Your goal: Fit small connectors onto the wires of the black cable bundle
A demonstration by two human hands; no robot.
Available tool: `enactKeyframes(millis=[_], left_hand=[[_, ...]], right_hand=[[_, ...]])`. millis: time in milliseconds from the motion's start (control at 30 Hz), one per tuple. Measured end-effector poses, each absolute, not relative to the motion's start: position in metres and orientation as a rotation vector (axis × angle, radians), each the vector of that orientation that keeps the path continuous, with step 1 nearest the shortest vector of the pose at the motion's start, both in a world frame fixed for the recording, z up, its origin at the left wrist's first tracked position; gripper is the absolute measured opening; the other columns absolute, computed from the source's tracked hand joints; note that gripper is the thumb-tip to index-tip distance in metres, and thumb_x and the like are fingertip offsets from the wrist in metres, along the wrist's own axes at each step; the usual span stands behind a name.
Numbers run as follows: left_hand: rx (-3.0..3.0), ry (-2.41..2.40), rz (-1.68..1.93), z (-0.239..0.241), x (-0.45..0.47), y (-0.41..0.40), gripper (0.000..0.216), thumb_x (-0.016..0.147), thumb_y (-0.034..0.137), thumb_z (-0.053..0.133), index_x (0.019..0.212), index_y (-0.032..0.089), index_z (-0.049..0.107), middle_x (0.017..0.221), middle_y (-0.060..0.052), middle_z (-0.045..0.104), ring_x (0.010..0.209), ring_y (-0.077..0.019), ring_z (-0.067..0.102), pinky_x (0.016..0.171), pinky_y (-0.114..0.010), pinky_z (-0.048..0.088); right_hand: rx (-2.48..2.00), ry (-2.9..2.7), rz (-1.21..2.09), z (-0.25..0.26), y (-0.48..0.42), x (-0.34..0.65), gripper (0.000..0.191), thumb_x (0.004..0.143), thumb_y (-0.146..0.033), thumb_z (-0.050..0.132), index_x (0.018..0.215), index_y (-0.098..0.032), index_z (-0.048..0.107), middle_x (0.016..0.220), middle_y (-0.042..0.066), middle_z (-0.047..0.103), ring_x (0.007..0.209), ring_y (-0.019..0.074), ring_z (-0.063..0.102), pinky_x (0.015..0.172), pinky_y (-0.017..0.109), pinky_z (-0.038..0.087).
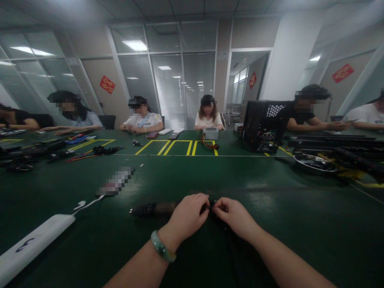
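My left hand (187, 218) and my right hand (234, 216) meet at the middle of the green table (192, 176), fingers pinched together on a dark cable (156, 209) that runs off to the left and ends in a small connector. More of the black cable hangs down between my forearms. A green bangle (162, 247) circles my left wrist. What sits exactly between the fingertips is too small and dark to make out.
A white power bank (33, 242) with a white cord lies front left, a blurred flat item (115, 182) beyond it. A black computer case (264, 126) and dark parts stand at right. Cables, tools and several seated people line the far side.
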State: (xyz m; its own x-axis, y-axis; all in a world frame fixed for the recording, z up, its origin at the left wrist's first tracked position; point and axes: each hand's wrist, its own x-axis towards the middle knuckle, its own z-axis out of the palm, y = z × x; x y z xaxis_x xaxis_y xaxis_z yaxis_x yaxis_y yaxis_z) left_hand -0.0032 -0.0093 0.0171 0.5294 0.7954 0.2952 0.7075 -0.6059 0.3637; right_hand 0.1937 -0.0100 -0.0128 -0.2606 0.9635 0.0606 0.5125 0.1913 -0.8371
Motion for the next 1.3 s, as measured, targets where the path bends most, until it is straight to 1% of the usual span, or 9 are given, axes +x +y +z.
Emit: enactKeyframes(millis=[200,367,733,933,1000,1133,1300], left_hand=[[2.600,1.271,0.613,0.0205,-0.0025,-0.0116,0.012,0.084,0.018,0.057,0.095,0.021,0.059,0.110,-0.004,0.064,0.104,-0.0219,0.058,0.096,-0.038,0.044],[2.622,1.262,0.607,0.0185,-0.0028,-0.0100,0.013,0.083,0.015,0.058,0.094,0.022,0.060,0.112,-0.003,0.063,0.105,-0.0215,0.058,0.097,-0.038,0.042],[2.584,1.343,0.649,0.0142,0.0002,-0.0100,0.014,0.082,0.014,0.056,0.092,0.022,0.059,0.108,-0.002,0.065,0.101,-0.0210,0.059,0.091,-0.037,0.045],[2.554,1.364,0.682,0.0150,-0.0001,-0.0112,0.021,0.079,0.019,0.062,0.099,0.023,0.057,0.111,-0.002,0.064,0.103,-0.0216,0.059,0.094,-0.037,0.044],[2.556,1.355,0.683,0.0159,-0.0003,-0.0119,0.018,0.080,0.021,0.061,0.098,0.023,0.057,0.112,-0.003,0.063,0.104,-0.0219,0.059,0.094,-0.037,0.044],[2.566,1.329,0.692,0.0153,-0.0008,-0.0110,0.010,0.082,0.018,0.058,0.092,0.022,0.058,0.115,-0.002,0.063,0.106,-0.0214,0.059,0.095,-0.039,0.044],[2.559,1.323,0.711,0.0108,-0.0013,-0.0083,0.012,0.082,0.016,0.059,0.091,0.023,0.058,0.117,0.000,0.063,0.107,-0.0204,0.058,0.094,-0.038,0.044]], right_hand=[[-1.391,-1.852,0.971,-0.0130,-0.0098,0.1935,0.012,0.085,-0.029,0.059,0.085,-0.019,0.066,0.080,0.001,0.070,0.071,0.0156,0.063,0.060,0.023,0.042],[-1.401,-1.858,0.980,-0.0128,-0.0098,0.1935,0.013,0.085,-0.030,0.058,0.085,-0.019,0.066,0.080,0.001,0.069,0.070,0.0152,0.062,0.059,0.022,0.041],[-1.375,-1.849,0.959,-0.0142,-0.0102,0.1930,0.013,0.085,-0.029,0.059,0.084,-0.019,0.066,0.078,0.001,0.068,0.069,0.0145,0.061,0.058,0.021,0.040],[-1.373,-1.818,0.991,-0.0170,-0.0092,0.1927,0.012,0.084,-0.030,0.059,0.084,-0.019,0.065,0.077,0.000,0.068,0.068,0.0146,0.061,0.057,0.021,0.041],[-1.379,-1.811,1.003,-0.0165,-0.0096,0.1927,0.012,0.084,-0.030,0.059,0.084,-0.019,0.065,0.077,0.000,0.068,0.069,0.0146,0.061,0.057,0.021,0.041],[-1.376,-1.822,1.008,-0.0132,-0.0111,0.1935,0.013,0.085,-0.030,0.059,0.085,-0.019,0.065,0.080,0.001,0.069,0.071,0.0149,0.062,0.059,0.022,0.042],[-1.368,-1.823,1.006,-0.0116,-0.0115,0.1939,0.012,0.085,-0.029,0.060,0.085,-0.019,0.066,0.080,0.001,0.069,0.071,0.0154,0.062,0.059,0.022,0.042]])
